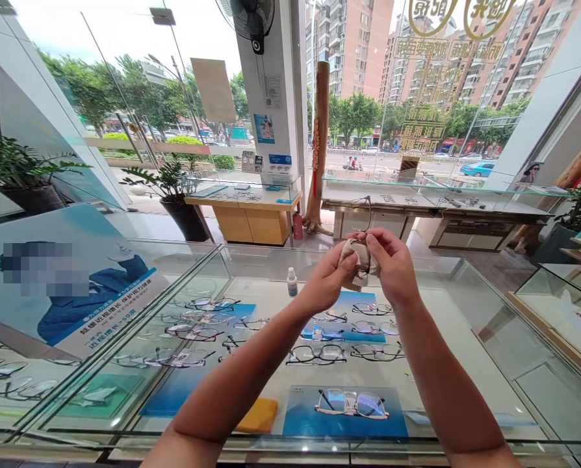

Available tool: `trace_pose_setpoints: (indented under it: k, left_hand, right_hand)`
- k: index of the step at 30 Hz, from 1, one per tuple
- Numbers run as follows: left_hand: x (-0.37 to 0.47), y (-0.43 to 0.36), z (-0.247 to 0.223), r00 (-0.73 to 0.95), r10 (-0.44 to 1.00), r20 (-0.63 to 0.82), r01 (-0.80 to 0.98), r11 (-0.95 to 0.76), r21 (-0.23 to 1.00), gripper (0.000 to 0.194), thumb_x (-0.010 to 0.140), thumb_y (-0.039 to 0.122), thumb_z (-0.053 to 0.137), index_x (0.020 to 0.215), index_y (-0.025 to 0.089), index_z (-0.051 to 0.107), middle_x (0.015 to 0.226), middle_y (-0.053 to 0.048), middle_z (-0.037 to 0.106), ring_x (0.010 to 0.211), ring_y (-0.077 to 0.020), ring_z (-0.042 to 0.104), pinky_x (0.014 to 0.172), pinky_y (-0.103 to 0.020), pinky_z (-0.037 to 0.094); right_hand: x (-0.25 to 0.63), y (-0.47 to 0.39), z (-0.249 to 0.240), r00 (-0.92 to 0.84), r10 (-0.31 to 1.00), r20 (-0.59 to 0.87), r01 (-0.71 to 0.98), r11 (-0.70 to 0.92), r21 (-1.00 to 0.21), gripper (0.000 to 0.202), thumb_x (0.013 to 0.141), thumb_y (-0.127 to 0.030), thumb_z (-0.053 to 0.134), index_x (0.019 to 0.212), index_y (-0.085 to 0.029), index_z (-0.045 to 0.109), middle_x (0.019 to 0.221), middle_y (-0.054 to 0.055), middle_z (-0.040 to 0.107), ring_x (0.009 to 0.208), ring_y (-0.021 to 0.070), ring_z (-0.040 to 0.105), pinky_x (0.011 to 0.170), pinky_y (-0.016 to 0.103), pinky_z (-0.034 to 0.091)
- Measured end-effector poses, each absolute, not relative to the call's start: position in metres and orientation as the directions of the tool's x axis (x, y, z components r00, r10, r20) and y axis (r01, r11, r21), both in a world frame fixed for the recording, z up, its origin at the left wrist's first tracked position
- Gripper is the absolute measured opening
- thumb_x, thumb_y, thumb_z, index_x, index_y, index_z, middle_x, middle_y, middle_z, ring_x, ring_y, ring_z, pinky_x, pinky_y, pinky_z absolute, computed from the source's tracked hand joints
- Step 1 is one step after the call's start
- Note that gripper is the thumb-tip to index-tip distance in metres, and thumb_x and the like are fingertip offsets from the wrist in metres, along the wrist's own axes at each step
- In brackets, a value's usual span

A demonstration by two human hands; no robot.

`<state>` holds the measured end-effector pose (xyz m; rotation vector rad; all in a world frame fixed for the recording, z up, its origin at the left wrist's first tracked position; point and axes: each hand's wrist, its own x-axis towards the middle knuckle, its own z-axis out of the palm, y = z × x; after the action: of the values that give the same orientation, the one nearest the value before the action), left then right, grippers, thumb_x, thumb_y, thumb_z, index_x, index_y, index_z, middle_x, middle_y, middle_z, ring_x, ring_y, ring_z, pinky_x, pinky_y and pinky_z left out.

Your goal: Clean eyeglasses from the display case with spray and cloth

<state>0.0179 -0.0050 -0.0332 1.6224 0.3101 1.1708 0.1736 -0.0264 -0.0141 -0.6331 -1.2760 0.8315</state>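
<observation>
Above the glass showcase, both hands hold a pair of eyeglasses (369,214) with a thin dark frame, one temple sticking up. A beige cloth (351,248) is wrapped about the lens part. My left hand (330,276) is closed, its thumb pressing the cloth. My right hand (390,263) pinches the other side of the frame, with a fold of the cloth by its fingers. The fingers hide much of the frame. Below, a white-framed pair of glasses (351,404) rests on a blue mat (297,413).
Rows of glasses (316,354) lie in the showcase (466,364) under my arms. A small white bottle (292,283) stands left of my hands. A yellow item (258,416) lies near the front edge. A large poster board (66,279) stands at left, with more display counters (251,211) behind.
</observation>
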Motion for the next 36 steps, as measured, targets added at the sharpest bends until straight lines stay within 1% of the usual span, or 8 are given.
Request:
trace_pose_setpoints:
  k: [5, 10, 16, 19, 25, 31, 33, 36]
  left_hand:
    - [0.020, -0.004, -0.039, 0.415, 0.725, 0.550, -0.345, -0.434, 0.832, 0.059, 0.095, 0.055, 0.079, 0.141, 0.021, 0.066, 0.120, -0.009, 0.073, 0.102, -0.0189, 0.067, 0.086, -0.028, 0.055]
    - [0.025, -0.005, -0.037, 0.245, 0.806, 0.539, -0.374, -0.435, 0.819, 0.056, 0.092, 0.062, 0.079, 0.126, 0.018, 0.073, 0.121, -0.010, 0.075, 0.106, -0.0203, 0.069, 0.091, -0.029, 0.056]
    - [0.028, -0.004, -0.039, 0.187, 0.828, 0.529, -0.493, -0.386, 0.779, 0.052, 0.093, 0.066, 0.076, 0.124, 0.024, 0.076, 0.127, -0.008, 0.074, 0.125, -0.0223, 0.067, 0.107, -0.032, 0.054]
    - [0.026, -0.003, -0.042, 0.222, 0.825, 0.520, -0.532, -0.344, 0.773, 0.050, 0.093, 0.062, 0.078, 0.127, 0.026, 0.076, 0.134, -0.008, 0.072, 0.131, -0.0215, 0.065, 0.106, -0.029, 0.055]
    - [0.024, -0.001, -0.046, 0.295, 0.793, 0.532, -0.522, -0.332, 0.785, 0.055, 0.088, 0.054, 0.087, 0.134, 0.026, 0.073, 0.136, -0.007, 0.070, 0.110, -0.0175, 0.070, 0.092, -0.025, 0.057]
    - [0.026, -0.002, -0.037, 0.202, 0.805, 0.558, -0.414, -0.446, 0.793, 0.048, 0.095, 0.062, 0.076, 0.114, 0.019, 0.079, 0.107, -0.007, 0.076, 0.099, -0.0178, 0.068, 0.088, -0.028, 0.055]
    - [0.021, -0.001, -0.031, 0.269, 0.789, 0.552, -0.409, -0.425, 0.807, 0.049, 0.094, 0.063, 0.075, 0.113, 0.018, 0.080, 0.100, -0.007, 0.075, 0.098, -0.0184, 0.068, 0.085, -0.028, 0.054]
    - [0.010, 0.002, -0.022, 0.512, 0.729, 0.454, -0.390, -0.273, 0.879, 0.047, 0.090, 0.058, 0.082, 0.114, 0.017, 0.080, 0.094, -0.006, 0.073, 0.087, -0.0168, 0.066, 0.078, -0.028, 0.054]
  right_hand:
    - [0.169, -0.028, -0.013, 0.071, 0.841, 0.537, -0.236, 0.537, -0.810, 0.022, 0.093, -0.050, 0.082, 0.097, -0.029, 0.078, 0.108, 0.003, 0.084, 0.103, 0.0229, 0.077, 0.094, 0.039, 0.064]
    - [0.155, -0.031, -0.015, 0.047, 0.838, 0.544, -0.247, 0.538, -0.806, 0.025, 0.093, -0.052, 0.082, 0.096, -0.028, 0.077, 0.109, 0.004, 0.082, 0.101, 0.0207, 0.076, 0.093, 0.036, 0.063]
    - [0.151, -0.032, -0.020, -0.039, 0.779, 0.625, -0.239, 0.600, -0.763, 0.021, 0.103, -0.049, 0.070, 0.115, -0.034, 0.077, 0.125, 0.003, 0.079, 0.118, 0.0199, 0.072, 0.112, 0.037, 0.056]
    - [0.154, -0.032, -0.019, -0.063, 0.780, 0.622, -0.277, 0.586, -0.762, 0.021, 0.105, -0.050, 0.067, 0.116, -0.036, 0.077, 0.129, 0.002, 0.078, 0.123, 0.0208, 0.071, 0.116, 0.039, 0.054]
    - [0.157, -0.034, -0.017, -0.121, 0.797, 0.592, -0.340, 0.527, -0.779, 0.019, 0.104, -0.046, 0.068, 0.114, -0.034, 0.080, 0.138, 0.001, 0.076, 0.132, 0.0221, 0.068, 0.119, 0.039, 0.052]
    - [0.152, -0.032, -0.016, -0.066, 0.847, 0.527, -0.376, 0.468, -0.800, 0.028, 0.098, -0.053, 0.075, 0.105, -0.029, 0.085, 0.125, 0.006, 0.082, 0.119, 0.0255, 0.074, 0.111, 0.043, 0.058]
    - [0.155, -0.030, -0.015, -0.007, 0.861, 0.508, -0.364, 0.471, -0.803, 0.026, 0.094, -0.052, 0.079, 0.099, -0.028, 0.086, 0.120, 0.007, 0.083, 0.116, 0.0251, 0.075, 0.108, 0.042, 0.059]
    - [0.163, -0.028, -0.013, 0.078, 0.883, 0.463, -0.346, 0.459, -0.818, 0.026, 0.087, -0.053, 0.086, 0.090, -0.027, 0.086, 0.113, 0.007, 0.085, 0.106, 0.0236, 0.076, 0.095, 0.038, 0.062]
